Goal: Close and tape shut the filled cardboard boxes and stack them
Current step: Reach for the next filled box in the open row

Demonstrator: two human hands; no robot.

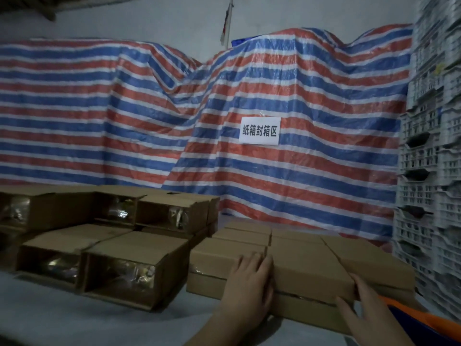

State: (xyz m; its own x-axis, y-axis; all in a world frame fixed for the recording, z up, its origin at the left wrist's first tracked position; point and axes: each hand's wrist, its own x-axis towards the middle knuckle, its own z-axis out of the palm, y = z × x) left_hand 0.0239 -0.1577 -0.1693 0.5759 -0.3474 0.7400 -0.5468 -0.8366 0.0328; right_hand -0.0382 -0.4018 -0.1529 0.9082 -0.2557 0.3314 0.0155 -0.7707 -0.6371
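Observation:
A closed brown cardboard box (309,268) lies on top of a stack of sealed boxes (219,255) at the lower right. My left hand (252,278) rests flat against this top box's left end, fingers straight. My right hand (361,303) holds its near right corner, fingers along the side. Several open boxes (129,265) with shiny wrapped goods inside lie on their sides at the left, stacked in two layers.
A grey table surface (74,318) carries the boxes. Behind hangs a red, white and blue striped tarp (149,108) with a white paper sign (259,131). White plastic crates (429,171) tower at the right. An orange and blue object (409,313) lies at the lower right.

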